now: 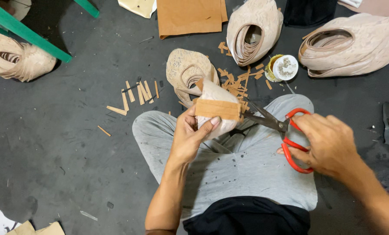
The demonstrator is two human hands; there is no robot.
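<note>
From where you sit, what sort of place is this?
Probably a small shoemaking workshop on the floor: stacks of beige shoe uppers, tan strip offcuts on the dark floor, and red-handled scissors in the right hand.

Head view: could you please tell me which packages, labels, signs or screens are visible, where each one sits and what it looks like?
Tin: on the floor beyond the right knee, between two shoe-upper stacks; small, round, yellow side, whitish top. Any label on it is too small to tell.
Signs or screens: none.
Left hand: holds a shoe upper with a tan strip.
Right hand: holds red-handled scissors.
</note>
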